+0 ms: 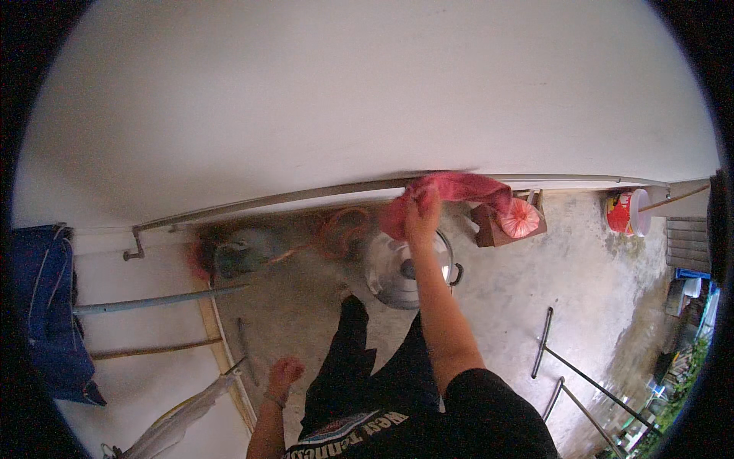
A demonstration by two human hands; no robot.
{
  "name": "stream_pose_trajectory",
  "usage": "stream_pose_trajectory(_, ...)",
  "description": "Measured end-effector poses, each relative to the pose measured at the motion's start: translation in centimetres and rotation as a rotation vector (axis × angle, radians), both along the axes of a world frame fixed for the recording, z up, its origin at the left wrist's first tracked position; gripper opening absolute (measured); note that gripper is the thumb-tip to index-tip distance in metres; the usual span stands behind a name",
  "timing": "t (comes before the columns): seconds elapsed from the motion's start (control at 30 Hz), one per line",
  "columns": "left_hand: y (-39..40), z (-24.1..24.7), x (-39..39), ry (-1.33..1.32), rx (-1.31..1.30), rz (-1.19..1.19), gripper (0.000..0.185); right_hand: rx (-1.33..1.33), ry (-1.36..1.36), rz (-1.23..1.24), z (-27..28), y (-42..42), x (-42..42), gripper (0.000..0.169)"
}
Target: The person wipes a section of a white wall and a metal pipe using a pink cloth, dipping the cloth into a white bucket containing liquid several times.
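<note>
My right hand (423,221) grips a pinkish-red cloth (473,186). The cloth lies along the top of a grey metal rail (275,201) that runs in front of a white wall, and one end hangs down on the right. Below my right forearm, a large round metal lid with a dark knob, apparently on a pot (395,284), stands on the floor and is partly hidden by the arm. My left hand (287,372) hangs low beside my leg, its fingers curled with nothing visible in them.
On the concrete floor, a brown box (487,229) stands beside a tied pink plastic bag (520,219). A red-and-white bucket (628,212) holds a stick. Blurred orange hose-like coils (347,229) lie under the rail. Dark metal rack legs (545,344) stand right; a blue bag (43,310) hangs left.
</note>
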State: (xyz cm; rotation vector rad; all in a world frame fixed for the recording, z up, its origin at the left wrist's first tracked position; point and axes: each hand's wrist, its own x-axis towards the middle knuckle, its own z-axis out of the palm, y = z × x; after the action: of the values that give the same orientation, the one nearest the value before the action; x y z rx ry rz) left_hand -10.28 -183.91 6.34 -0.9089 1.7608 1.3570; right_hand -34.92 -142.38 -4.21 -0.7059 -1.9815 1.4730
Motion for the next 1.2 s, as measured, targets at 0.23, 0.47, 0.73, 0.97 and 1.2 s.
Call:
stream_pose_trajectory(0.23, -3.5, -1.2, 4.7, 0.071, -0.195, -0.158, 0.023, 1.173, -0.823, 0.240, -2.7, -15.5, -5.7, 0.039)
stream_pose_trajectory(0.47, -6.3, 0.0, 4.0, 0.007, -0.111, 0.090, 0.025, -0.505, -0.077, 0.476, -0.2, -13.8, -4.9, 0.034)
stream_pose_trajectory(0.73, -6.0, -1.8, 4.4, -0.055, -0.190, 0.087, 0.032, 0.425, -0.427, -0.111, -1.0, 5.4, 2.8, 0.016)
stream_pose_trajectory(0.97, -3.8, -2.0, 3.7, -0.094, -0.142, 0.028, 0.029, -0.132, -0.054, -0.062, -0.8, 5.3, 6.7, 0.027)
stream_pose_trajectory(1.2, -4.3, -0.9, 4.2, 0.025, -0.060, 0.184, 0.028, 0.606, -0.817, 0.331, -0.9, -12.5, -5.6, 0.053)
